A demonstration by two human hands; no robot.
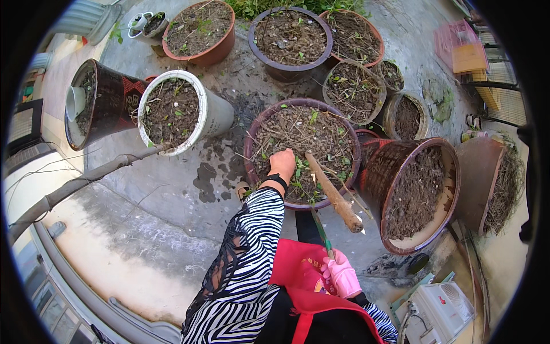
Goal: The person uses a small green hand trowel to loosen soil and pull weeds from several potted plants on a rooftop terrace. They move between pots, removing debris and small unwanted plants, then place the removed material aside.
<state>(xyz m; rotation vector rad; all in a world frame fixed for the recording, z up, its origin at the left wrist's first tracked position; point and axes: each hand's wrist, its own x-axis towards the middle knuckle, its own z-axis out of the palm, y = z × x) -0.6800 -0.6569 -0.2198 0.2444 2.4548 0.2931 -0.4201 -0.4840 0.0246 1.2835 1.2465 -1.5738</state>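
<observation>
In front of me stands a round purple-brown planter [248, 150] filled with soil, dry stems and small green weeds. My left hand [282, 164], bare with a black band at the wrist, reaches down over its near left soil. The fingertips are turned away, so what they hold is hidden. A pink glove covers my right hand [341, 275], which grips a narrow tool with a green handle [323, 234] beside my red apron [296, 262]. The tool's far end meets the planter's near rim in view. A thick wooden stick [333, 193] slants over the planter's right side.
A white bucket of soil [202, 92] and a tipped dark glazed pot [116, 96] stand left. Another dark glazed pot [371, 189] leans close on the right. Several soil-filled pots line the back. A long pole [86, 176] crosses the left; an outdoor air-conditioning unit [442, 307] sits lower right.
</observation>
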